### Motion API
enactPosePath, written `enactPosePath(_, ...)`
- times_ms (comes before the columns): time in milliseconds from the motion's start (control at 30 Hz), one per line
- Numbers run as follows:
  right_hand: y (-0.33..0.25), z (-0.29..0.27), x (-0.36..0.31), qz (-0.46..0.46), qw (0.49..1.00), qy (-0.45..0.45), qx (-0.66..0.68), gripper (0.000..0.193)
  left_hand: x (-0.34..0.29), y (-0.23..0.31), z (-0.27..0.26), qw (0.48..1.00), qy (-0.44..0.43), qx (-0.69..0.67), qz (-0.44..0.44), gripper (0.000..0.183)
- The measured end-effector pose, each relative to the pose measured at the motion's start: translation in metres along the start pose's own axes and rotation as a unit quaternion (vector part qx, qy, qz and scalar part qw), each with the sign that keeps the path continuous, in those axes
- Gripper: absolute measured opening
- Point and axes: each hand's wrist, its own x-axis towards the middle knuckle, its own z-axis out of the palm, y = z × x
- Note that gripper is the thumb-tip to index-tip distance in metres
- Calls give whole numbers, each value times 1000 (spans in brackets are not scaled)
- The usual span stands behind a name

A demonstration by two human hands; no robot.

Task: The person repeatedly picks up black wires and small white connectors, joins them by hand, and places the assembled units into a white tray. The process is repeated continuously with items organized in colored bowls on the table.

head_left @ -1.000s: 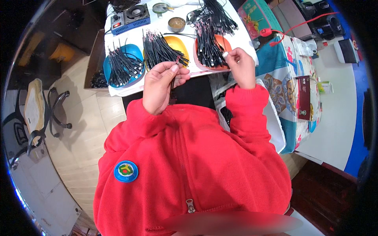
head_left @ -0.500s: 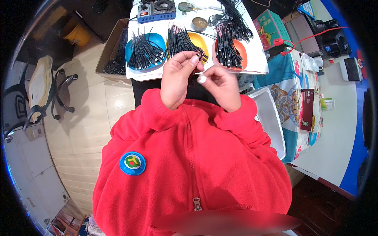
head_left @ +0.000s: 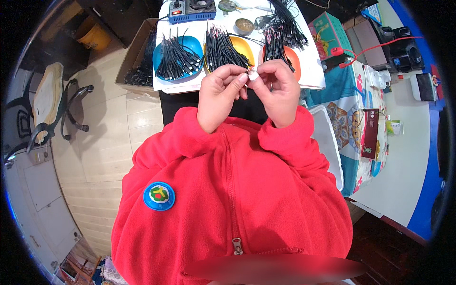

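Observation:
In front of my chest both hands meet, fingertips nearly touching. My left hand [head_left: 222, 92] is closed in a pinch on a black cable, with thin coloured wires [head_left: 249, 69] showing at its end. My right hand [head_left: 278, 92], a white wrap [head_left: 253, 76] on its thumb tip, pinches at those wire ends; the exact grip is hidden by the fingers. Just beyond lie bundles of black cables with bared ends: one in a blue tray [head_left: 194, 43], one in a yellow tray [head_left: 243, 46], one in an orange tray [head_left: 295, 61].
At the table's back stand a blue heating device [head_left: 192, 15] with a knob and a small round metal bowl [head_left: 244, 25]. More black cables [head_left: 289, 28] lie back right. A cardboard box [head_left: 137, 61] is left of the table; a white foam box [head_left: 327, 142] stands on the right.
My right hand has moved up and left to meet the left hand at the wire ends. My left hand has shifted slightly and its fingertips have turned toward the right hand.

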Motion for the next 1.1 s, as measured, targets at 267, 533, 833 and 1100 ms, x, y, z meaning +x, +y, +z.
enactPosePath(267,2,-3,-2,155,957,-43,241,15,3,-10,-3,1000,-17,21,8,14)
enactPosePath(533,23,1,-7,274,804,-45,526,7,4,0,-12,978,-58,-162,-121,12)
enactPosePath(833,29,-14,-5,331,790,-131,499,15,4,-3,-14,978,-118,-94,-143,16)
enactPosePath(1100,63,-24,28,381,792,-166,448,15,17,-9,-26,983,-79,-82,-142,16)
